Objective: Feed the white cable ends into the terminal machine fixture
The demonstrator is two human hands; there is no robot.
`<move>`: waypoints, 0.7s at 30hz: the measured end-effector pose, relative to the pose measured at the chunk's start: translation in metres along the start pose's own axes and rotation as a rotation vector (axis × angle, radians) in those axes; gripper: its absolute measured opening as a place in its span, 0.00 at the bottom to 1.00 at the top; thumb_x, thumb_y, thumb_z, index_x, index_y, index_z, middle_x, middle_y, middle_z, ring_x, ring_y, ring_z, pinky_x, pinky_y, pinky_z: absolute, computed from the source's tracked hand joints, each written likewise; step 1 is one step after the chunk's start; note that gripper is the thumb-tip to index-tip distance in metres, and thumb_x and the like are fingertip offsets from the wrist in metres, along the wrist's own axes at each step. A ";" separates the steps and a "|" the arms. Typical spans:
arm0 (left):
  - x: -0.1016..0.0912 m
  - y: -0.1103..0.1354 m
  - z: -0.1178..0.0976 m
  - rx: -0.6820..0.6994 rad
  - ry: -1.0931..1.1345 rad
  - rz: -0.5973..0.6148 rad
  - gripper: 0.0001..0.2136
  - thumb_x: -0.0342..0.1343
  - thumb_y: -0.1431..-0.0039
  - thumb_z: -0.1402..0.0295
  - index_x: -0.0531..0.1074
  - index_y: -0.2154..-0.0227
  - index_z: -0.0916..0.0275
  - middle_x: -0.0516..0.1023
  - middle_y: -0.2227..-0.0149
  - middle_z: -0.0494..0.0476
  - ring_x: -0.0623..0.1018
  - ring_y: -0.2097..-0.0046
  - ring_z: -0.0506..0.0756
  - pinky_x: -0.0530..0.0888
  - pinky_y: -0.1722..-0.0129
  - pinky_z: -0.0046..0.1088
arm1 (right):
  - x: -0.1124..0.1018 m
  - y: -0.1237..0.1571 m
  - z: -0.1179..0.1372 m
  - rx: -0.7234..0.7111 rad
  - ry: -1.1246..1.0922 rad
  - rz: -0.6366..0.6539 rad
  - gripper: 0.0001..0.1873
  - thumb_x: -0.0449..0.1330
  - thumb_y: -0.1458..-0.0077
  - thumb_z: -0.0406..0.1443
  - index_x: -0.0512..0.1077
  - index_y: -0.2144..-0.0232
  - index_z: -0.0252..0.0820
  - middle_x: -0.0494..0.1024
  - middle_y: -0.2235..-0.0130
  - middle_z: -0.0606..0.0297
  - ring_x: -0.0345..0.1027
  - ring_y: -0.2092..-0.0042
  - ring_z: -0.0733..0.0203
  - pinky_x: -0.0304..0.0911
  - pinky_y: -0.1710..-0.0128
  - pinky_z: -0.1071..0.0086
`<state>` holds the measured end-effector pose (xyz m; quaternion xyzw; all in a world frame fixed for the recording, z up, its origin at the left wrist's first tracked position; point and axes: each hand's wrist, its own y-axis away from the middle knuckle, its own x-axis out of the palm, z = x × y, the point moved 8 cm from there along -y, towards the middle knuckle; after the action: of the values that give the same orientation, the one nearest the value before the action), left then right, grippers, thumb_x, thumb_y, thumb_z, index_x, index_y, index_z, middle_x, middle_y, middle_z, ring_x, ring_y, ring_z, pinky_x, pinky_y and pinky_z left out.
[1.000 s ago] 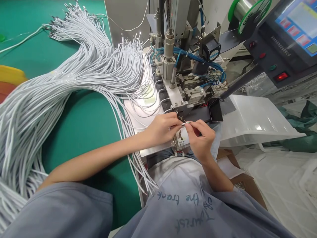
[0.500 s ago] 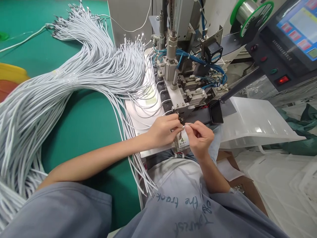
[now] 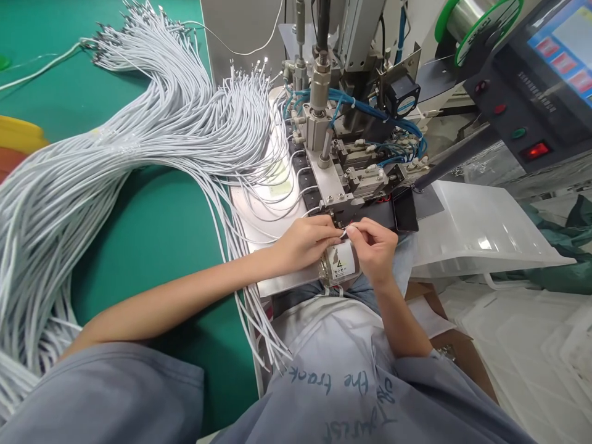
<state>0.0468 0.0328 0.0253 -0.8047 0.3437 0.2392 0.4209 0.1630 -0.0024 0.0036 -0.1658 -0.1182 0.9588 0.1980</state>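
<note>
My left hand (image 3: 308, 243) pinches a thin white cable (image 3: 343, 233) near its end, in front of the machine. Close against it, my right hand (image 3: 375, 246) has its thumb and fingers closed at the tip of that same cable; whatever small part sits between those fingertips is hidden. Just behind both hands stands the metal machine (image 3: 330, 185) with its cylinders and blue air tubes. Several white cables lie in a row of black holders along the machine's left side. Below the fingers shows a clear box with a white label (image 3: 343, 260).
A thick bundle of white cables (image 3: 152, 135) covers much of the green mat (image 3: 152, 228) on the left. A black tray (image 3: 405, 209) sits right of the hands, beside a translucent plastic sheet (image 3: 494, 228). The control panel (image 3: 527, 92) and wire spool (image 3: 478, 28) stand at upper right.
Both hands stay together at the cable end, with the right fingers slightly higher. More of the white label shows between the hands. The view has shifted a little.
</note>
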 end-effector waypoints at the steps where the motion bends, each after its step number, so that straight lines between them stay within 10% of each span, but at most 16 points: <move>1: 0.003 0.000 0.003 -0.002 -0.059 0.043 0.11 0.46 0.38 0.73 0.73 0.67 0.67 0.70 0.72 0.54 0.70 0.73 0.46 0.68 0.74 0.19 | 0.001 -0.001 -0.008 0.033 0.000 0.018 0.11 0.57 0.47 0.35 0.72 0.79 0.39 0.56 0.80 0.72 0.51 0.77 0.69 0.50 0.77 0.71; 8: 0.029 0.009 0.030 -0.022 -0.464 0.355 0.09 0.44 0.44 0.79 0.70 0.68 0.69 0.70 0.68 0.58 0.70 0.70 0.50 0.68 0.72 0.24 | 0.010 -0.011 -0.069 0.308 -0.091 0.159 0.10 0.55 0.48 0.37 0.74 0.72 0.39 0.72 0.73 0.66 0.63 0.71 0.65 0.59 0.69 0.70; 21: 0.028 0.008 0.023 0.079 -0.451 0.233 0.14 0.39 0.37 0.77 0.69 0.57 0.70 0.71 0.69 0.56 0.72 0.68 0.50 0.70 0.69 0.23 | 0.022 -0.012 -0.081 0.459 -0.239 0.247 0.10 0.59 0.53 0.40 0.68 0.78 0.39 0.64 0.82 0.72 0.55 0.79 0.70 0.54 0.79 0.73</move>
<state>0.0564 0.0393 -0.0100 -0.6688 0.3406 0.4460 0.4876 0.1772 0.0309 -0.0733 -0.0158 0.1006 0.9901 0.0966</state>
